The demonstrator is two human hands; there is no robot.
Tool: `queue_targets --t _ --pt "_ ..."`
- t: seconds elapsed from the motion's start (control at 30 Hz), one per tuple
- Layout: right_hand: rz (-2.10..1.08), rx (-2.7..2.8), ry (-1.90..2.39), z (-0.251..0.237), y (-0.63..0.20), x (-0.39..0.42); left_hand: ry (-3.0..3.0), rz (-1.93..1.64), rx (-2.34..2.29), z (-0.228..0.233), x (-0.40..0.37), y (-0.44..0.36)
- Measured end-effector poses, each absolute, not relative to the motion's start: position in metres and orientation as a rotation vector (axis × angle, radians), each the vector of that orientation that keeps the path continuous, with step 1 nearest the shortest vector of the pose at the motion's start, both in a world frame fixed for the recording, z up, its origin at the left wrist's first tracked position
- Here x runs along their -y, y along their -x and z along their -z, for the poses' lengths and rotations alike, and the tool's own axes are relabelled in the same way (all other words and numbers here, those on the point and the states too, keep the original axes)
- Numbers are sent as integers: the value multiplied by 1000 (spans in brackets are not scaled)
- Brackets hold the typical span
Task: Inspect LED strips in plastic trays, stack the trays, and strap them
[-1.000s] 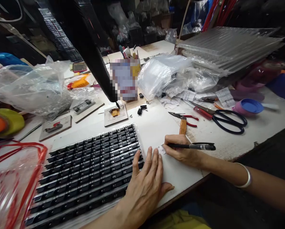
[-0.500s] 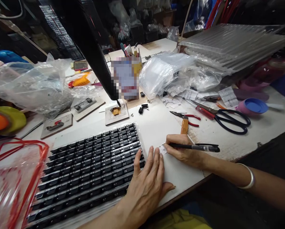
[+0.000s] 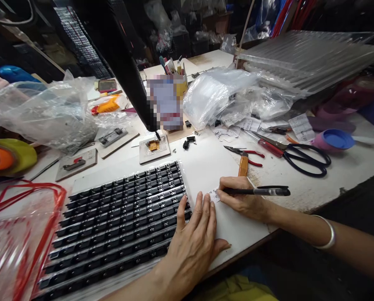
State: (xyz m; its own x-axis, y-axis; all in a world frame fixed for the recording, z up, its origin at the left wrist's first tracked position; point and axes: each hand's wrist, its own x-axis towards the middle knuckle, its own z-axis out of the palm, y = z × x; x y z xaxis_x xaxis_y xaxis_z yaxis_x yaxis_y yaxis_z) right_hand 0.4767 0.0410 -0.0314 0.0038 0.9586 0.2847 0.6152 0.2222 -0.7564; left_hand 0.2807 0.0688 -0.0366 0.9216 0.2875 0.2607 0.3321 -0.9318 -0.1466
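My right hand (image 3: pixel 241 200) is closed around a black pen (image 3: pixel 265 191), its tip hidden behind my fingers. Under those fingers lies a small white slip of paper (image 3: pixel 214 195) with handwriting on it. My left hand (image 3: pixel 194 240) rests flat with fingers spread, its fingertips by the slip's near edge and its index finger at the right edge of the tray. That clear plastic tray (image 3: pixel 187 184) carries rows of small black electronic parts (image 3: pixel 120 223).
Behind my right hand lie an orange-handled cutter (image 3: pixel 243 165), red-handled pliers (image 3: pixel 252 156) and large scissors (image 3: pixel 309 161). Small wooden boards (image 3: pixel 155 155) with metal fixtures stand behind the tray. Plastic bags (image 3: pixel 221 96) crowd the back. A black arm (image 3: pixel 120 54) slants down from above.
My hands stay in nearly the same place; the pen has shifted very slightly. The whole view has moved a little, so everything sits slightly further right.
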Motion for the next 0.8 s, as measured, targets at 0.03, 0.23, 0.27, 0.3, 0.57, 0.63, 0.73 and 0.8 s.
queue_targets --t 0.03,0.23,0.27,0.3,0.57,0.63,0.73,0.8 --pt "-546 1705 1483 32 -477 -41 2894 347 470 37 -69 -281" --pt "-544 1701 1501 34 -477 -41 2894 339 471 37 -69 -280" --pt "-549 1701 1498 34 -477 -41 2895 337 468 37 -69 -280" --pt "-554 1706 1495 34 -477 -41 2896 334 463 37 -69 -280" --pt "-507 1725 1499 36 -478 -41 2900 309 463 36 -69 -280" --pt "-537 1662 1499 34 -478 -41 2899 308 472 36 -69 -280" --pt "-615 1556 1466 31 -476 -42 2900 320 487 36 -68 -281" --pt "-674 1546 1440 30 -476 -42 2902 333 505 36 -68 -281"
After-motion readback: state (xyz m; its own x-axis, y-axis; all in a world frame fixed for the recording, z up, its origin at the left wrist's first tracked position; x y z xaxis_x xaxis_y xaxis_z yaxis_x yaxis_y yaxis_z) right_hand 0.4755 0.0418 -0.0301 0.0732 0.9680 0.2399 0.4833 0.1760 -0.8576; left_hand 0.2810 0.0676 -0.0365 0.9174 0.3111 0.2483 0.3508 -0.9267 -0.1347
